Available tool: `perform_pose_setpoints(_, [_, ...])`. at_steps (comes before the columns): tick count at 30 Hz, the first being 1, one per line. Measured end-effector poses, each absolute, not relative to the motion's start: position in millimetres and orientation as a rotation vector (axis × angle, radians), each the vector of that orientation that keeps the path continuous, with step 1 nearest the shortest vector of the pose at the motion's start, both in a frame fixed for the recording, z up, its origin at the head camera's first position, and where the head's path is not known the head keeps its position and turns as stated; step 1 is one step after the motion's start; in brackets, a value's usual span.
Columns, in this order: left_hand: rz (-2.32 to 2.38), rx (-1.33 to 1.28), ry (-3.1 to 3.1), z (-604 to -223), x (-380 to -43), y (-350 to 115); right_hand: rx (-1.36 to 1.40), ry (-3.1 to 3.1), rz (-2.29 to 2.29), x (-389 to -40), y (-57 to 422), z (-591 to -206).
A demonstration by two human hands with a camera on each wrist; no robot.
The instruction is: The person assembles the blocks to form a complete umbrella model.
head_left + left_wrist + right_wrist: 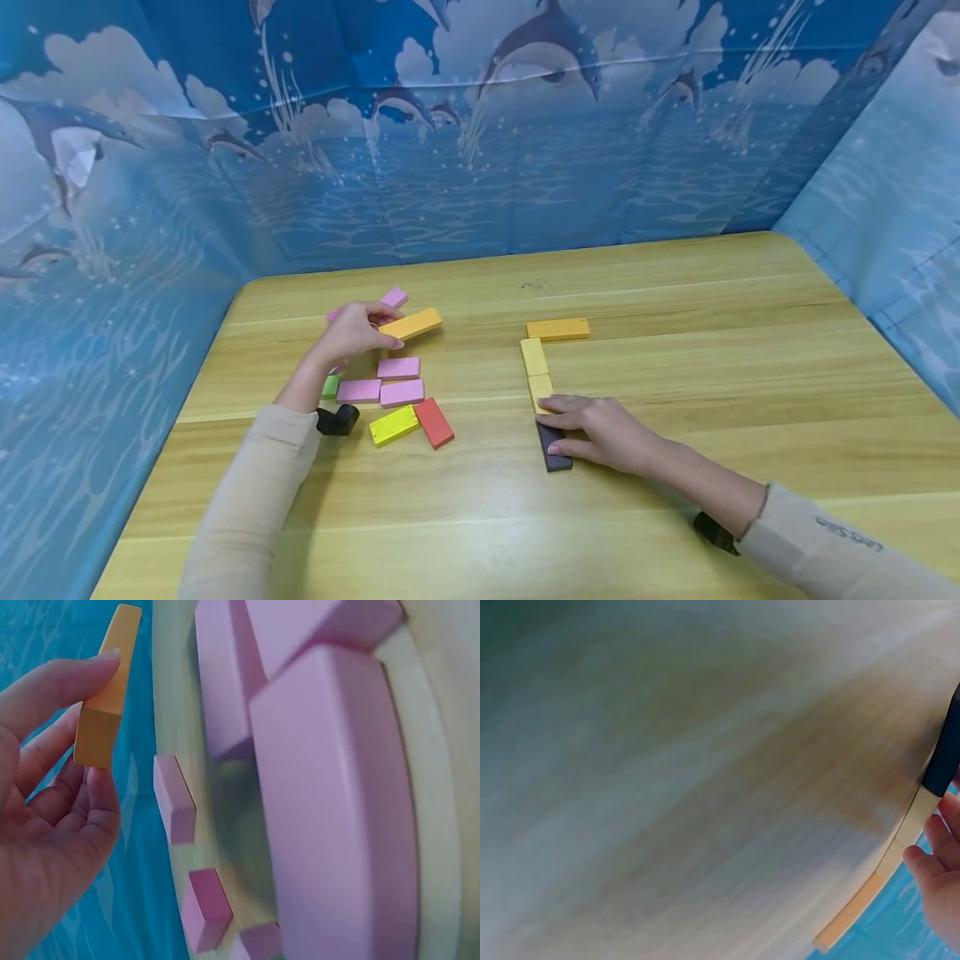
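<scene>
My left hand [358, 331] pinches an orange block [417, 323] between thumb and fingers, above the left part of the table. In the left wrist view, the orange block [112, 697] is tilted and clear of the tabletop. Pink blocks [399, 367] lie below and around this hand, some partly hidden by it. My right hand [611, 433] rests over a black block [555, 460], with fingertips on it and at the adjoining pale yellow block [538, 388]. Another pale yellow block [534, 357] and an orange block [558, 329] continue that line away from me.
A bright yellow block [393, 426] touches a red block [434, 422] at the left front. A green block [331, 387] sits by the pink ones. Blue dolphin-printed cloth [480, 183] walls the wooden table [712, 333] at the back and sides.
</scene>
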State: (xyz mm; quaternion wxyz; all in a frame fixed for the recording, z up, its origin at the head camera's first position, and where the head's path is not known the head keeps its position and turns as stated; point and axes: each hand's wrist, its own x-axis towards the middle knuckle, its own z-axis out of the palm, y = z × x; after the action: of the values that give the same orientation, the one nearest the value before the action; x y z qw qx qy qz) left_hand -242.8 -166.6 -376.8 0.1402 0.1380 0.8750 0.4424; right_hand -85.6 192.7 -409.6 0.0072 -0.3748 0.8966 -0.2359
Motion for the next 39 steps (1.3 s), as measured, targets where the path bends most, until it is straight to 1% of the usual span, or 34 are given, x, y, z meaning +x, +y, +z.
perform_pose_setpoints(4, [1.305, 0.399, 2.480, -375, -244, -159, -1.174, 2.802, -0.735, -86, 192, -410])
perform_pose_setpoints(9, [1.267, 0.520, 2.506, -372, -248, -146, -1.170, 2.807, -0.735, -86, 192, -410])
perform_pose_setpoints(13, [1.249, 0.590, 2.500, -359, -242, -131, -1.174, 2.814, -0.733, -86, 192, -410])
perform_pose_setpoints(16, [1.217, 0.645, 2.506, -362, -246, -123, -1.179, 2.814, -0.737, -86, 193, -409])
perform_pose_setpoints(19, [1.202, 0.680, 2.498, -376, -257, -118, -1.180, 2.815, -0.734, -85, 193, -408])
perform_pose_setpoints(29, [1.181, 0.644, 2.468, -380, -260, -98, -1.179, 2.809, -0.684, -87, 191, -404])
perform_pose_setpoints(39, [1.112, 0.755, 2.467, -387, -263, -79, -1.183, 2.806, -0.697, -88, 191, -406])
